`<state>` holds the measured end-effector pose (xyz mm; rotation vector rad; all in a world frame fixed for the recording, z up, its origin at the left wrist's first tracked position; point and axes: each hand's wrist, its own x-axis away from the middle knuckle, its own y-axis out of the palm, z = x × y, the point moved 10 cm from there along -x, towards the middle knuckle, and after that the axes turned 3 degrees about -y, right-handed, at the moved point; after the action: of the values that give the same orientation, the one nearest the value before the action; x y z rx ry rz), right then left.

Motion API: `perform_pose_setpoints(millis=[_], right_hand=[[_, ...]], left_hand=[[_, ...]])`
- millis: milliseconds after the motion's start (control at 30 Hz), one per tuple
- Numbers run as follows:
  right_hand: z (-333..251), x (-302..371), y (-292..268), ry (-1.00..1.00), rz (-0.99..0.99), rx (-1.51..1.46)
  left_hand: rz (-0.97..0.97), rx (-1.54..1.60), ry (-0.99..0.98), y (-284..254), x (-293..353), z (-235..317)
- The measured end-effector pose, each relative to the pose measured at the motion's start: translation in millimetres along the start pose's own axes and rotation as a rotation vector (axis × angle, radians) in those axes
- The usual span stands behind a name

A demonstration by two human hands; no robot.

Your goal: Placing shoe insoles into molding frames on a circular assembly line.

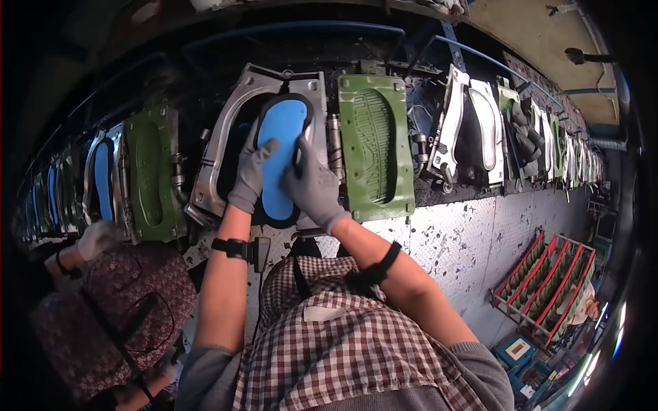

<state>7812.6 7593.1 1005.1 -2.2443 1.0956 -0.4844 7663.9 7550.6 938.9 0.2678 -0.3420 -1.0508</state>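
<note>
A blue sole-shaped shoe piece (283, 127) with a black rim is held between my gloved hands, its blue face toward me. My left hand (251, 177), closed on its left side, lays the thumb across the blue face. On the other edge, my right hand (315, 188) is closed with its fingers partly hidden. Behind the piece stands an opened silver metal mold frame (224, 147), its inside largely covered by the piece and my hands. Hinged just right of it is a green mold plate (377, 147) with a ridged sole-shaped hollow.
More molds line the bench to both sides, including a silver one (488, 130) at right and a green plate (152, 175) at left. A co-worker in a patterned apron (137, 294) works close on my left. A red-barred rack (545, 288) stands at lower right.
</note>
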Motion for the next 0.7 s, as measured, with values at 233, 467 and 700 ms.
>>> perform_pose_setpoints(millis=[233,467,700], right_hand=[[16,-34,-1,-0.163,-0.091,0.080],[180,18,-274,0.144,0.453,-0.175],[492,148,-559,0.613,0.951,0.053]], left_hand=[[0.282,-0.199,-0.210,-23,6,-37],[0.538,-0.680,0.011,18,86,21],[-0.009,-0.710,0.380,361,75,43]])
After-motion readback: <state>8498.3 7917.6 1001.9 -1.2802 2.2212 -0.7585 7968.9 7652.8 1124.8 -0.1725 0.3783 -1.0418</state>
